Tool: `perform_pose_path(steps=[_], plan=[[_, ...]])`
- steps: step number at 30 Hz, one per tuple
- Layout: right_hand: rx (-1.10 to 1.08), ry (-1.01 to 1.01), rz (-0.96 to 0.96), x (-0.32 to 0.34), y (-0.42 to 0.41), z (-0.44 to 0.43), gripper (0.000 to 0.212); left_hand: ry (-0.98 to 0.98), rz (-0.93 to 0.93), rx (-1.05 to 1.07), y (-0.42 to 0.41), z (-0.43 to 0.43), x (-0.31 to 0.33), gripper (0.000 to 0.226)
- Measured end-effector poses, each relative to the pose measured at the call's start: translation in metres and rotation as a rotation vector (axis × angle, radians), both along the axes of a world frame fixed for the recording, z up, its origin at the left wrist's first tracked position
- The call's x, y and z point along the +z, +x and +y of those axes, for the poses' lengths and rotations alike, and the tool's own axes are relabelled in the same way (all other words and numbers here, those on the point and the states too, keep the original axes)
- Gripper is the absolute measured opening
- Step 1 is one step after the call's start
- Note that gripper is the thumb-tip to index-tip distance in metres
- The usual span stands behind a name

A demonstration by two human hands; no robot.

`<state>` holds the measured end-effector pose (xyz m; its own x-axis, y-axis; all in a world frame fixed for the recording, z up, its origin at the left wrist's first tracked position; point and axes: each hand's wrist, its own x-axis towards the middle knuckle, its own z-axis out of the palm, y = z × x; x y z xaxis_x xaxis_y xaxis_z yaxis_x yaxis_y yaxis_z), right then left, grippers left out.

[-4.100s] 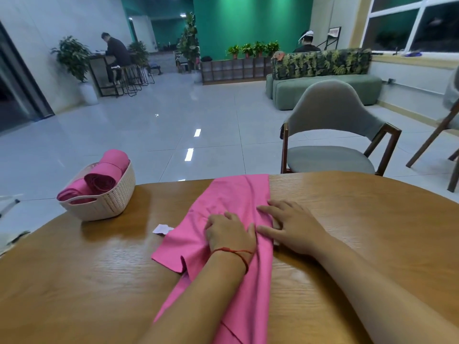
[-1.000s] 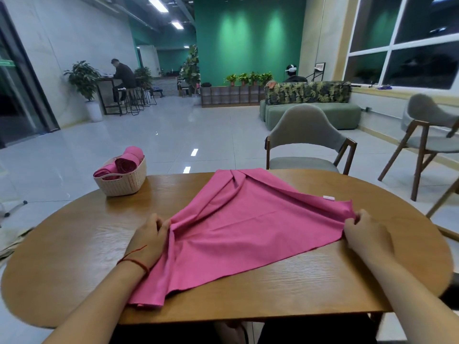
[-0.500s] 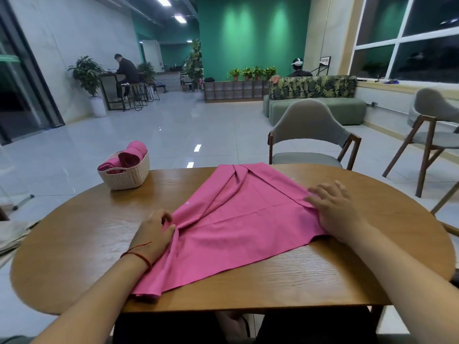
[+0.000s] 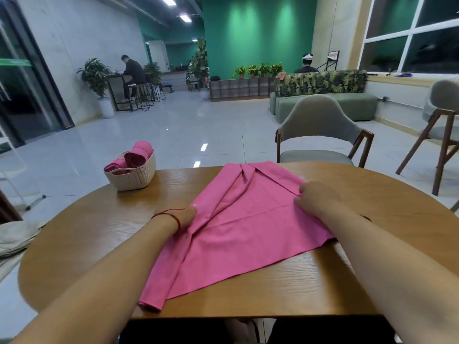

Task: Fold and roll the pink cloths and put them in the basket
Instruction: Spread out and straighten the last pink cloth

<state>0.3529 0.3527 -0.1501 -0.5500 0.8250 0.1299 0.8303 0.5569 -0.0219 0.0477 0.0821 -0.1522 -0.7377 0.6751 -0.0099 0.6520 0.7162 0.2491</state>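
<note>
Though partly done, far from finished. Rolls (image 4: 136, 156) already in basket (image 4: 134, 178) at far left of table (image 4: 74, 232). One cloth (image 4: 238, 232) mid-table, spread wide, bunched along left side, not yet folded narrow or rolled. Left hand (image 4: 183, 217) at the bunched pleats, fingers buried in fabric, grip impossible to tell. Right hand (image 4: 315, 197) curled, pinching right edge. Left to do: fold, roll, drop in basket.

Left hand (image 4: 185, 217) half hidden; right hand (image 4: 315, 198) curled, apparently pinching cloth (image 4: 248, 234).
</note>
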Motion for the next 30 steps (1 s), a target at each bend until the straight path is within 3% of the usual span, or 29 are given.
perform_pose_path(steps=[3,7,10,15,17,19,21,26,30], plan=[[-0.049,0.135,-0.026,-0.01,-0.005,-0.005,0.033,0.034,0.133,0.072,0.0,0.015,-0.014,0.052],[-0.051,0.211,-0.091,-0.016,-0.007,-0.005,0.038,0.052,0.381,0.027,0.01,0.021,-0.025,0.027],[-0.101,0.125,0.046,-0.015,0.0,0.002,0.034,-0.031,0.548,-0.02,0.006,0.021,-0.029,0.003],[-0.276,-0.028,0.238,-0.016,0.034,0.04,0.038,-0.175,0.646,-0.09,-0.011,0.014,-0.016,0.033],[-0.339,-0.068,0.273,-0.013,0.053,0.054,0.04,-0.229,0.671,-0.075,-0.023,0.008,-0.009,0.034],[-0.363,-0.079,0.263,-0.008,0.075,0.066,0.024,-0.242,0.672,-0.033,-0.038,0.0,0.001,0.035],[-0.376,-0.077,0.248,0.0,0.1,0.082,0.021,-0.226,0.677,0.016,-0.055,-0.01,0.012,0.038],[-0.54,-0.054,0.176,0.017,0.167,0.102,0.015,-0.21,0.565,0.138,-0.114,-0.05,0.018,0.039],[-0.522,-0.047,-0.001,0.013,0.211,0.103,0.029,-0.2,0.503,0.222,-0.16,-0.075,0.006,0.033]])
